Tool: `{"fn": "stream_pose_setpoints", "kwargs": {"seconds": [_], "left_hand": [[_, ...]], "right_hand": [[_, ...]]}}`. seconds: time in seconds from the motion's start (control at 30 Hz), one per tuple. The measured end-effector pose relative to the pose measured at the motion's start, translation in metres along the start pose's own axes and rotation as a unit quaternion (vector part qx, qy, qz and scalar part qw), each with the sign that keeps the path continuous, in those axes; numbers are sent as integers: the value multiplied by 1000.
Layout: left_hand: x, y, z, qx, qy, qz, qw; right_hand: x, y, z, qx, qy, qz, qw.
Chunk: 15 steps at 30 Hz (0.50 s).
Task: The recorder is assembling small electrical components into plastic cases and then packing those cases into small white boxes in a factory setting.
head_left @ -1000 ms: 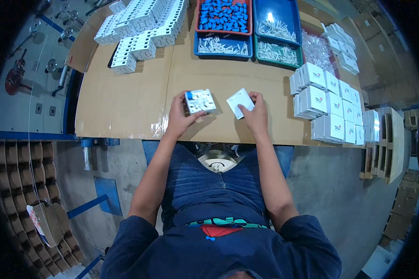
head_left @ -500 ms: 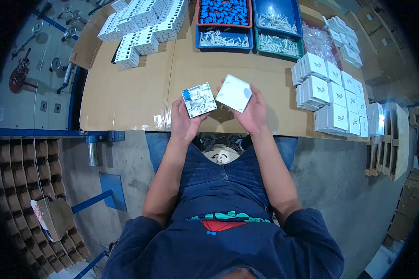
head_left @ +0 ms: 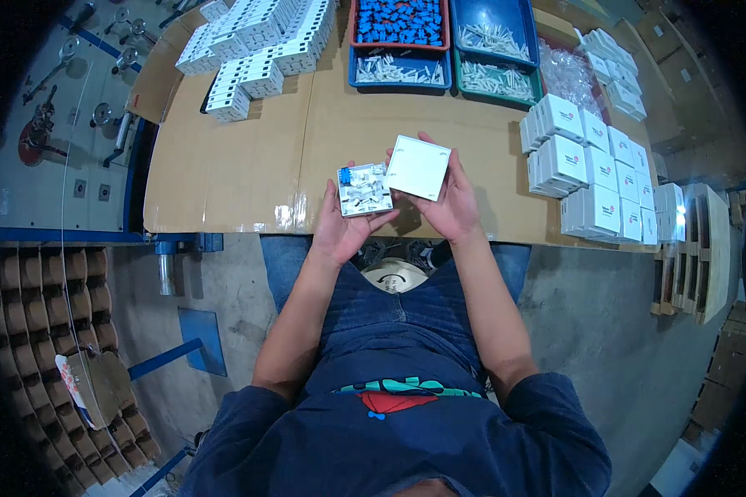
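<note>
My left hand [head_left: 340, 232] is closed around a square white box base [head_left: 365, 192], its inside facing up. Small white pieces fill the base, and a blue part [head_left: 346, 176] sits in its upper left corner. A flat, square white cover [head_left: 419, 167] rests in my right hand [head_left: 456, 205], thumb at its right edge and other fingers mostly hidden beneath it. The cover's lower left edge lies right beside the base's upper right side, slightly overlapping it in view; I cannot tell if the two touch. Both are held over the table's near edge.
The table [head_left: 232, 174] is covered in cardboard. White blocks [head_left: 257, 50] are stacked at the far left. Beyond my hands stand a red tray [head_left: 449, 33] of blue parts and a blue tray [head_left: 398, 86] of white plugs. Closed white boxes [head_left: 601, 186] are stacked at the right.
The base has moved right and slightly down, turning a little. The cover has rotated to sit straighter. The two pieces have come closer together.
</note>
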<state>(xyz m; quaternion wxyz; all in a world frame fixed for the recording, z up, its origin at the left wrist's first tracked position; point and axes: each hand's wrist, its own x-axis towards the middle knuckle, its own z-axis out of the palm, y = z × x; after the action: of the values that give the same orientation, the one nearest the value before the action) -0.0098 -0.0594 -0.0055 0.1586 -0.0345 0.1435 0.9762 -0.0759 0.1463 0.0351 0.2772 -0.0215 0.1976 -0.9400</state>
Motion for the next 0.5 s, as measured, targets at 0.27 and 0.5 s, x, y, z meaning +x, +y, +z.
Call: {"fn": "stream_pose_setpoints", "kwargs": {"seconds": [0.27,0.5], "left_hand": [[-4,-13,17,12,53,-22,998],[-3,-23,21,119,135,-12,984]], "right_hand": [[0,7,-5,-526,-56,-188,828],[-7,15,24,-747,-83,-201,628]]}}
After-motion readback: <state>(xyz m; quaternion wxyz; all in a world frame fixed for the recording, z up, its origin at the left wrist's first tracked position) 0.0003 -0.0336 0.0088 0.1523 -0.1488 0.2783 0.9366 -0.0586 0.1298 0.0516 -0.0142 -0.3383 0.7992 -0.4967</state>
